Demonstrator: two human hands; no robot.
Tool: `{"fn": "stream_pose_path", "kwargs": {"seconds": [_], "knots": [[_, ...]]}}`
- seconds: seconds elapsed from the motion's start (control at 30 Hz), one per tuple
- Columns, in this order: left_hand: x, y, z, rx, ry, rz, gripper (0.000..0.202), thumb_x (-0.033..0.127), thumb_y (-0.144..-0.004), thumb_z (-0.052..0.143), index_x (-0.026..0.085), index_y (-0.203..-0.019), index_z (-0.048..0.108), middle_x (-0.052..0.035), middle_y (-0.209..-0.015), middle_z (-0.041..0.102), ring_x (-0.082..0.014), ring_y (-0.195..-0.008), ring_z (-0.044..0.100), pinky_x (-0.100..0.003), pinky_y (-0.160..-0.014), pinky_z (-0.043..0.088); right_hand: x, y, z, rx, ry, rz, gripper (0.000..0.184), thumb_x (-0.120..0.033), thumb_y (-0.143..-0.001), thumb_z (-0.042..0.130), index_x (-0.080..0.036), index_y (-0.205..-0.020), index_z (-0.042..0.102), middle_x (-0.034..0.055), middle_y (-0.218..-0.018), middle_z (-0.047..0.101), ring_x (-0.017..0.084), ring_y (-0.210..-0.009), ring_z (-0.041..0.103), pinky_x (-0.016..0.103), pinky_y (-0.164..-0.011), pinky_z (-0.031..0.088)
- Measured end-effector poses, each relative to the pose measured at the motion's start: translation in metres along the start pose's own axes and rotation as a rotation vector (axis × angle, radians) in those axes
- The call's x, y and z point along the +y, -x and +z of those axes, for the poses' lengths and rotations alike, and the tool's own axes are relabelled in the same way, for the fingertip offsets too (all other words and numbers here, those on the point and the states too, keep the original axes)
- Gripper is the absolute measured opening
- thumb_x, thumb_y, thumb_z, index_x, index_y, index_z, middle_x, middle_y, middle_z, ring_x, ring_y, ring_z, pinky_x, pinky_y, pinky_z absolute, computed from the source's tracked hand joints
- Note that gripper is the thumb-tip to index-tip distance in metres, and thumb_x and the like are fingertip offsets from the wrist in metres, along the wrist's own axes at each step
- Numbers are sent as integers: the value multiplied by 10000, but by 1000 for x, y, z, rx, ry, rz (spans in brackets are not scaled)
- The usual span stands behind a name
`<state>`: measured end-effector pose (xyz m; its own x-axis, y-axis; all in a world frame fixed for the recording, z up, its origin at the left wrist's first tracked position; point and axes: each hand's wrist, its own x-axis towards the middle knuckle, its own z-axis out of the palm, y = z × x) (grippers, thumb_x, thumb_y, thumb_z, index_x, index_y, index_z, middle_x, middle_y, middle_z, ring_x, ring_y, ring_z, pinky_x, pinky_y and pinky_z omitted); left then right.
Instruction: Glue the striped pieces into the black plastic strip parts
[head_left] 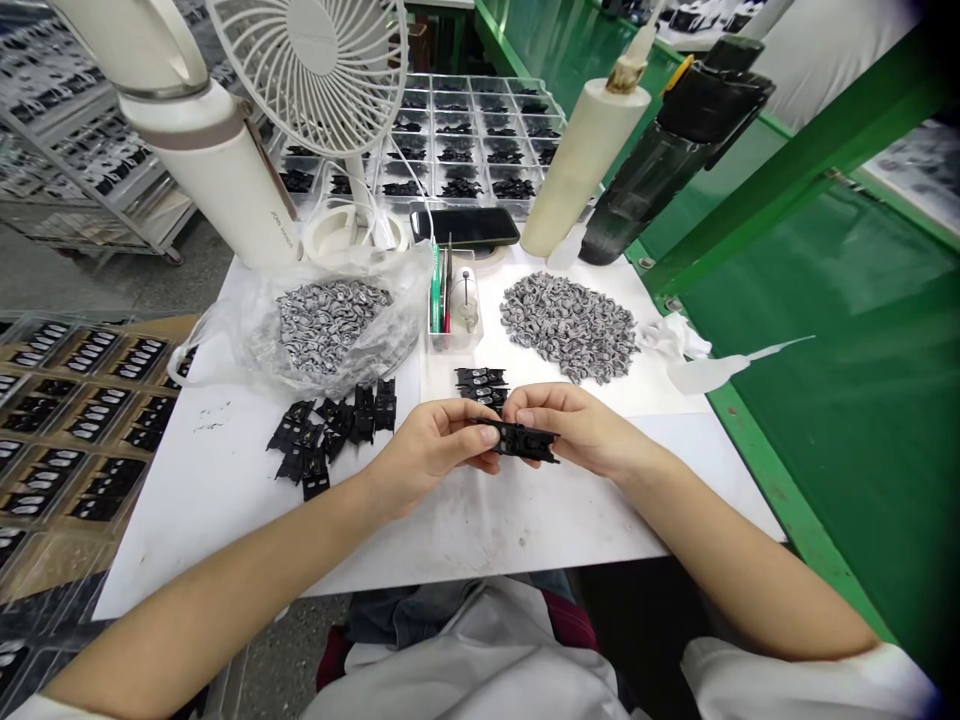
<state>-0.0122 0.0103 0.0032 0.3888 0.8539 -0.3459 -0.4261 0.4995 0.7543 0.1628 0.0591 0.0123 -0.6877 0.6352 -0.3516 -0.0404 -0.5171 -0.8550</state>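
- Black part (529,442): center, held between both hands above the white table (555,530).
- Left hand (429,445): grasping the part's 9 o'clock end, thumb on top.
- Right hand (576,425): grasping the same part from its 3 o'clock side.
- Around the part: black pile (330,432), 9 o'clock; bag of gray pieces (334,322), 10 o'clock; pen box (454,343), 11 o'clock; loose gray pieces (570,325), 1 o'clock.

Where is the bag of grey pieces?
In the head view, the bag lies left on the table, beside the pen box and behind the black parts.
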Motion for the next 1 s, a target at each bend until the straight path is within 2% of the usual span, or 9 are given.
{"fn": "stream_pose_path", "kwargs": {"seconds": [0.23, 0.43, 0.67, 0.77, 0.83, 0.9, 1.0], "knots": [[0, 1, 0, -22, -52, 45, 210, 288, -658, 703, 126, -774, 634, -40, -719, 656, -115, -609, 598, -252, -611, 480, 3, -1, 0, 52, 23, -11, 192, -295, -653, 708, -123, -665, 624, -9, -543, 585, 72, -460, 521, 191, -454, 425], [-2, -1, -2, 6, -81, 64, 225, 290, -642, 715, 125, -773, 634, -36, -698, 648, -125, -622, 597, -264, -615, 481, 2, -1, 1, 114, 65, -44, 181, -285, -657, 706, -126, -643, 621, -22, -525, 575, 58, -442, 503, 170, -437, 405], [-4, 0, -1, -13, -65, 89, 206, 286, -647, 713, 142, -774, 639, -18, -709, 647, -114, -598, 599, -265, -619, 490, -1, 1, -1, -28, -33, -7, 180, -284, -677, 685, -111, -677, 634, -2, -535, 586, 75, -435, 521, 184, -426, 412], [-3, 0, 0, 18, -62, 107, 177, 266, -662, 702, 143, -772, 636, -14, -712, 646, -109, -608, 598, -254, -618, 486, -5, 4, -2, -123, -15, -72, 343, -433, -738, 609, -92, -747, 638, 34, -613, 610, 106, -515, 568, 215, -486, 447], [-1, 0, 0, 53, -74, 118, 166, 255, -672, 694, 140, -775, 633, -8, -686, 639, -104, -599, 590, -252, -615, 480, -8, 6, -3, -170, 37, -114, 455, -523, -697, 618, -92, -843, 626, 49, -711, 625, 124, -606, 589, 236, -556, 471], [0, 0, 0, 77, -92, 119, 166, 252, -680, 688, 135, -784, 633, -2, -652, 627, -99, -590, 578, -251, -618, 474, -10, 7, -3, -155, 109, -124, 433, -462, -650, 691, -116, -896, 602, 31, -748, 619, 115, -640, 579, 232, -590, 470], [1, 0, 0, 76, -85, 86, 176, 264, -691, 680, 137, -806, 637, 2, -636, 614, -91, -594, 564, -246, -627, 469, -8, 6, -2, -70, 179, -121, 260, -291, -675, 701, -135, -851, 591, -2, -696, 600, 89, -602, 550, 211, -573, 455]]}}
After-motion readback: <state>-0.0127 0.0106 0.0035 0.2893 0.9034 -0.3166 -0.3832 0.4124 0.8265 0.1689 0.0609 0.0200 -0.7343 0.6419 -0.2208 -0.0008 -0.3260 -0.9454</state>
